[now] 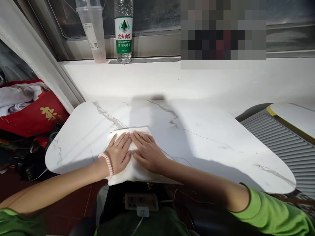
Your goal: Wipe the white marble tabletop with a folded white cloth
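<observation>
A white cloth (120,178) lies flat near the front edge of a white marbled table (209,131), with one corner hanging over that edge. My left hand (118,152) rests on it, palm down, fingers stretched forward; a pink coiled band (108,164) circles the wrist. Beside it my right hand (147,152) also lies flat on the cloth, fingers pointing forward and to the left. The fingertips of both hands nearly meet close to the cloth's far edge. Neither hand grips anything.
On the ledge behind the table stand a lidded plastic cup (94,36) and a labelled water bottle (123,36). A red bag (31,111) with white fabric sits at left. Below the front edge is a power strip (141,201) with a plugged-in charger (143,211). Ribbed grey surface (283,141) at right.
</observation>
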A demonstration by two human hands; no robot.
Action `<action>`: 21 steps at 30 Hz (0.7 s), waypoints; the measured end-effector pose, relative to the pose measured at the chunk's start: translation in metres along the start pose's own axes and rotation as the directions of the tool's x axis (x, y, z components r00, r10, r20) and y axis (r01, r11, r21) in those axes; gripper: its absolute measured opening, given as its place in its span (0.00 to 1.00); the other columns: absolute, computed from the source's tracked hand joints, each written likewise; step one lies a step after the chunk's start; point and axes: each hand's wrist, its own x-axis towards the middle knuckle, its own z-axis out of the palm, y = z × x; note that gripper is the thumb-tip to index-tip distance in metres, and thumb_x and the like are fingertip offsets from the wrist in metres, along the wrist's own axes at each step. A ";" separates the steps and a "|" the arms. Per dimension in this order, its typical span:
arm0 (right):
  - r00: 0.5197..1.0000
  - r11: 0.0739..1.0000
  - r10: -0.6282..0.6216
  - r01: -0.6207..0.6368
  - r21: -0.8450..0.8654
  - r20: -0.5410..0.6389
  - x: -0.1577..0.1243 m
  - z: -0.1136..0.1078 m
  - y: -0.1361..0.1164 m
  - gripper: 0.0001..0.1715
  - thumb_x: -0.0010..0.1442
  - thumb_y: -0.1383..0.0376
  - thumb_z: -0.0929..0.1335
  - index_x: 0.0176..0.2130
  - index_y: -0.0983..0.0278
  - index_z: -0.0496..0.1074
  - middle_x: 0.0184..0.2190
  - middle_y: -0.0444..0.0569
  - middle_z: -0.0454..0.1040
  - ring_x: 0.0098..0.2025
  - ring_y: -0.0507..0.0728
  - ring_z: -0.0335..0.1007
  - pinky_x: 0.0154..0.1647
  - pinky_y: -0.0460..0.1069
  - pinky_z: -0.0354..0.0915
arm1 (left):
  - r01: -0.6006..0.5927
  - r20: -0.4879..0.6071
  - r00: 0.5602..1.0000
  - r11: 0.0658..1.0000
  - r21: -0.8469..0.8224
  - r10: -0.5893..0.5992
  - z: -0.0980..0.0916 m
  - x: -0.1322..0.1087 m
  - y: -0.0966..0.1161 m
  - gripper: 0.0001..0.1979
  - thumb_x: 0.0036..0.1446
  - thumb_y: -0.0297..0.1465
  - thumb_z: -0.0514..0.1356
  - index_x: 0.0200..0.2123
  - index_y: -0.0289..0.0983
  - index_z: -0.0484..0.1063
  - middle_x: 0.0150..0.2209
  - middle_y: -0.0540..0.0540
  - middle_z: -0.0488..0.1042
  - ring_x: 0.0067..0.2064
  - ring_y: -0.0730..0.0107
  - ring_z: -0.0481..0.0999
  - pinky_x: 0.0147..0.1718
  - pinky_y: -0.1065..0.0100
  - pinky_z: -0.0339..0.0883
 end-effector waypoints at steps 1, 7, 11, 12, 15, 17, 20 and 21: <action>1.000 1.000 -0.008 0.008 0.012 -0.014 0.006 0.002 0.002 0.35 0.63 0.63 0.57 0.64 0.81 0.58 0.65 0.66 0.60 0.68 0.66 0.52 0.66 0.62 0.53 | 0.040 0.024 0.999 0.999 -0.013 -0.039 -0.002 0.003 -0.002 0.27 0.66 0.31 0.44 0.65 0.26 0.58 0.66 0.34 0.60 0.69 0.53 0.55 0.67 0.45 0.46; 0.990 0.999 -0.041 0.045 0.025 -0.133 0.087 0.027 0.040 0.31 0.63 0.68 0.57 0.62 0.78 0.63 0.63 0.63 0.64 0.66 0.62 0.57 0.67 0.59 0.49 | 0.320 0.162 0.934 0.947 0.022 -0.319 0.000 0.065 -0.046 0.29 0.61 0.26 0.46 0.65 0.26 0.56 0.68 0.35 0.55 0.70 0.52 0.51 0.67 0.42 0.40; 0.983 1.000 0.028 -0.028 0.002 -0.182 0.151 0.038 0.066 0.28 0.63 0.70 0.56 0.59 0.77 0.65 0.61 0.63 0.67 0.63 0.62 0.60 0.65 0.57 0.51 | 0.345 0.180 0.921 0.938 0.032 -0.345 0.005 0.117 -0.097 0.30 0.62 0.26 0.45 0.67 0.29 0.53 0.69 0.39 0.53 0.70 0.58 0.50 0.68 0.48 0.40; 0.979 0.998 0.056 -0.057 0.000 -0.198 0.165 0.040 0.071 0.27 0.63 0.70 0.57 0.58 0.77 0.65 0.60 0.64 0.68 0.63 0.62 0.60 0.65 0.56 0.51 | 0.341 0.182 0.922 0.940 0.031 -0.341 0.006 0.129 -0.110 0.29 0.62 0.26 0.45 0.67 0.30 0.53 0.69 0.40 0.53 0.70 0.59 0.50 0.68 0.49 0.41; 0.959 0.987 0.154 -0.158 0.001 -0.237 0.192 0.044 0.078 0.26 0.63 0.70 0.57 0.56 0.78 0.67 0.59 0.65 0.69 0.62 0.64 0.61 0.64 0.57 0.52 | 0.305 0.177 0.936 0.952 0.027 -0.305 0.011 0.152 -0.139 0.29 0.61 0.25 0.45 0.66 0.34 0.56 0.69 0.43 0.54 0.70 0.61 0.52 0.67 0.51 0.43; 0.948 0.981 0.187 -0.193 0.005 -0.256 0.199 0.046 0.080 0.26 0.62 0.70 0.57 0.56 0.78 0.67 0.58 0.66 0.69 0.61 0.65 0.62 0.63 0.58 0.52 | 0.285 0.173 0.943 0.958 0.019 -0.284 0.013 0.158 -0.149 0.28 0.61 0.25 0.45 0.65 0.36 0.57 0.69 0.43 0.55 0.70 0.62 0.53 0.67 0.51 0.43; 0.946 0.984 0.175 -0.175 0.026 -0.274 0.196 0.049 0.078 0.25 0.61 0.71 0.58 0.55 0.76 0.68 0.57 0.64 0.70 0.60 0.64 0.63 0.63 0.58 0.53 | 0.276 0.160 0.948 0.961 0.022 -0.276 0.015 0.154 -0.150 0.27 0.62 0.26 0.45 0.65 0.36 0.57 0.69 0.43 0.55 0.70 0.62 0.53 0.67 0.51 0.43; 0.947 0.986 0.169 -0.166 0.035 -0.274 0.193 0.049 0.075 0.25 0.61 0.71 0.58 0.55 0.75 0.69 0.57 0.63 0.71 0.60 0.64 0.63 0.63 0.58 0.53 | 0.273 0.156 0.949 0.962 0.027 -0.273 0.015 0.149 -0.148 0.27 0.62 0.26 0.45 0.65 0.36 0.57 0.69 0.43 0.55 0.70 0.62 0.53 0.67 0.52 0.43</action>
